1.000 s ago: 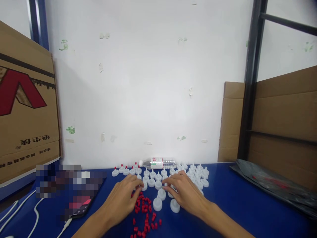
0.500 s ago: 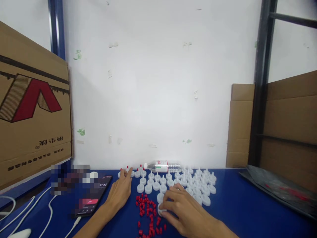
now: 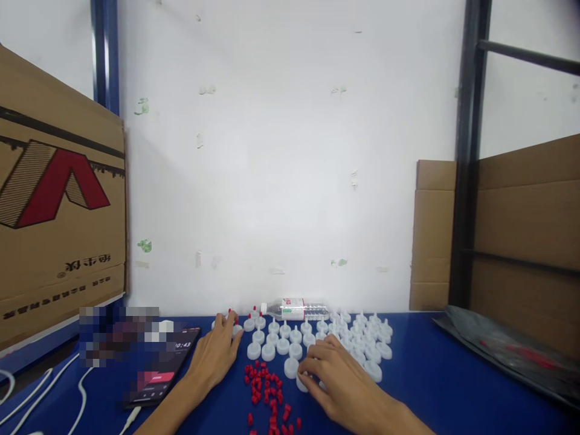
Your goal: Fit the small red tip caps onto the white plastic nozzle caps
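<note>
At the back left of the blue table, my left hand (image 3: 212,356) has its fingers curled around a white nozzle cap with a red tip (image 3: 237,330), its base showing between finger and thumb. Several similar red-tipped nozzle caps (image 3: 249,324) stand beside it. My right hand (image 3: 339,377) is closed on a plain white nozzle cap (image 3: 302,383) at the table's middle; the fingers hide its top. Many more white nozzle caps (image 3: 283,346) stand upright in rows behind and beyond that hand. Small red tip caps (image 3: 267,385) lie loose between the hands.
A clear plastic bottle (image 3: 294,309) lies on its side by the wall. On the left are a phone (image 3: 165,374), white cables (image 3: 84,393) and a large cardboard box (image 3: 63,241). A dark plastic bag (image 3: 502,353) lies at the right, near a black metal frame (image 3: 466,181).
My left fingers have gone from stretched out to curled around a red-tipped nozzle cap. My right hand stays on a white cap, which has moved slightly right. The whole view has shifted slightly.
</note>
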A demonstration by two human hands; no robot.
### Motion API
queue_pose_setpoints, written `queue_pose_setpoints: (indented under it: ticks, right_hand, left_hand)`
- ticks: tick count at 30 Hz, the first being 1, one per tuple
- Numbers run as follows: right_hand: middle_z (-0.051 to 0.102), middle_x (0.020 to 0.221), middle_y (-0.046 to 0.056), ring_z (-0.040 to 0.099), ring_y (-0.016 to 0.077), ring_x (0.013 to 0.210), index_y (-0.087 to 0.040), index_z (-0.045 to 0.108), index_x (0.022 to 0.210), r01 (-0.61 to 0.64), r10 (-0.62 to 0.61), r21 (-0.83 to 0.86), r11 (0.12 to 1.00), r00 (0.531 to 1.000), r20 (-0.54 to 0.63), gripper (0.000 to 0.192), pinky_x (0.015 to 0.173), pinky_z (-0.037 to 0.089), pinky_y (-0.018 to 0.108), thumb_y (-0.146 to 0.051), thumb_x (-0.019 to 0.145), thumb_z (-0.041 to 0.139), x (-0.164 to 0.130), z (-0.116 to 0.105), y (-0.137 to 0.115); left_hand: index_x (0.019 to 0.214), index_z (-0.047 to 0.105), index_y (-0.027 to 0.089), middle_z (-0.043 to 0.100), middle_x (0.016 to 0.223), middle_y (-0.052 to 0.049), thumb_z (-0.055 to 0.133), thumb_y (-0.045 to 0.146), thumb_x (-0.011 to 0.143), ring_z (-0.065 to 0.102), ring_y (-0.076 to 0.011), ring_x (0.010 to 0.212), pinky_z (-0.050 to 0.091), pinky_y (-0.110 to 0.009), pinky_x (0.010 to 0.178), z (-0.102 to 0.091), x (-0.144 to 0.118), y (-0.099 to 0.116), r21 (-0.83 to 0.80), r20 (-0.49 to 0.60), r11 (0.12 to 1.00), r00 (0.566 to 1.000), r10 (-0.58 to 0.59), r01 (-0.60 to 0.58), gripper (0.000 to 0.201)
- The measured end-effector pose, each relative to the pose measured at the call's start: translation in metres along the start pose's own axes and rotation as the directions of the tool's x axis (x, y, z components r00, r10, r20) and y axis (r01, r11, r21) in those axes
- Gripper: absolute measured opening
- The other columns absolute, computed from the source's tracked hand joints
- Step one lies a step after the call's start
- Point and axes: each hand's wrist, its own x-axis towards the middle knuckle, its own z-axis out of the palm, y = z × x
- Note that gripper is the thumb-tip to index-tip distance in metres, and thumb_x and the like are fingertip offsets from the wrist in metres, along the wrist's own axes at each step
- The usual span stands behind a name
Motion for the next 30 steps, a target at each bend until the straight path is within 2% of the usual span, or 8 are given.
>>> queue_pose_setpoints:
  ticks: [5, 8, 11, 13, 17, 21, 26, 30]
  right_hand:
    - [0.067, 0.086, 0.001, 0.062, 0.0183, 0.083, -0.023, 0.069, 0.090, -0.024, 0.023, -0.042, 0.999, 1.000, -0.018, 0.023, 0.090, 0.039, 0.038, -0.020, 0.101, 0.050, 0.002, -0.004, 0.007]
    - [0.069, 0.088, 0.001, 0.063, 0.0184, 0.085, -0.024, 0.070, 0.095, -0.023, 0.022, -0.017, 1.000, 0.997, -0.069, 0.023, 0.094, 0.039, 0.039, -0.027, 0.104, 0.049, 0.002, -0.009, 0.002]
    - [0.070, 0.098, 0.001, 0.065, 0.0203, 0.094, -0.027, 0.067, 0.111, -0.019, 0.021, 0.018, 1.000, 0.991, -0.135, 0.016, 0.103, 0.035, 0.043, -0.029, 0.102, 0.053, 0.000, -0.016, -0.006]
    - [0.069, 0.111, 0.003, 0.063, 0.0237, 0.103, -0.029, 0.061, 0.124, 0.005, -0.004, 0.006, 1.000, 0.986, -0.164, 0.024, 0.107, 0.034, 0.048, -0.032, 0.101, 0.057, -0.001, -0.020, -0.012]
    - [0.062, 0.132, 0.009, 0.059, 0.0297, 0.117, -0.030, 0.044, 0.143, 0.071, -0.074, -0.028, 0.997, 0.981, -0.178, 0.053, 0.109, 0.035, 0.054, -0.043, 0.096, 0.064, -0.002, -0.022, -0.022]
    - [0.070, 0.114, 0.005, 0.065, 0.0255, 0.104, -0.028, 0.053, 0.130, 0.105, -0.107, -0.020, 0.994, 0.980, -0.165, 0.033, 0.107, 0.038, 0.051, -0.038, 0.099, 0.060, -0.001, -0.014, -0.022]
    - [0.072, 0.106, 0.003, 0.067, 0.0213, 0.097, -0.024, 0.057, 0.118, 0.126, -0.125, -0.007, 0.992, 0.974, -0.191, 0.019, 0.110, 0.034, 0.047, -0.027, 0.100, 0.057, 0.000, -0.006, -0.023]
    - [0.074, 0.102, 0.000, 0.069, 0.0180, 0.089, -0.024, 0.057, 0.115, 0.202, -0.210, -0.060, 0.978, 0.950, -0.230, 0.015, 0.111, 0.032, 0.044, -0.024, 0.100, 0.055, 0.002, -0.006, -0.020]
  left_hand:
    - [0.122, 0.051, 0.017, 0.062, 0.120, -0.015, 0.035, 0.023, 0.101, 0.071, -0.0283, 0.095, 0.049, -0.035, 0.072, -0.004, 0.003, -0.004, -0.051, 0.005, 0.999, 1.000, 0.007, -0.007, 0.027]
    - [0.102, 0.056, 0.021, 0.069, 0.103, -0.007, 0.041, 0.023, 0.100, 0.070, -0.0229, 0.090, 0.045, -0.029, 0.069, -0.017, 0.001, -0.004, -0.096, -0.002, 0.994, 0.999, 0.045, -0.045, 0.015]
    - [0.093, 0.057, 0.023, 0.070, 0.086, 0.001, 0.044, 0.033, 0.103, 0.068, -0.0175, 0.075, 0.044, -0.025, 0.064, -0.038, -0.007, 0.009, -0.285, -0.060, 0.954, 0.995, 0.075, -0.089, 0.018]
    - [0.090, 0.060, 0.023, 0.072, 0.083, 0.002, 0.051, 0.041, 0.101, 0.066, -0.0163, 0.069, 0.044, -0.024, 0.060, -0.051, -0.017, 0.023, -0.472, -0.129, 0.861, 0.981, 0.144, -0.188, 0.023]
    - [0.095, 0.068, 0.025, 0.074, 0.087, 0.003, 0.059, 0.037, 0.100, 0.066, -0.0135, 0.069, 0.044, -0.021, 0.059, -0.056, -0.038, 0.050, -0.510, -0.358, 0.664, 0.836, 0.415, -0.548, 0.016]
    - [0.099, 0.064, 0.024, 0.072, 0.084, 0.003, 0.053, 0.031, 0.104, 0.066, -0.0129, 0.072, 0.045, -0.021, 0.065, -0.044, -0.049, 0.059, -0.381, -0.466, 0.588, 0.697, 0.545, -0.714, 0.014]
    - [0.098, 0.060, 0.022, 0.063, 0.089, -0.001, 0.047, 0.019, 0.104, 0.060, -0.0169, 0.075, 0.037, -0.025, 0.060, -0.043, -0.048, 0.060, -0.105, -0.339, 0.663, 0.653, 0.677, -0.742, 0.014]
    - [0.087, 0.057, 0.022, 0.061, 0.085, -0.001, 0.042, 0.013, 0.102, 0.056, -0.0186, 0.081, 0.034, -0.026, 0.062, -0.055, -0.048, 0.061, -0.170, -0.228, 0.673, 0.693, 0.684, -0.720, 0.023]
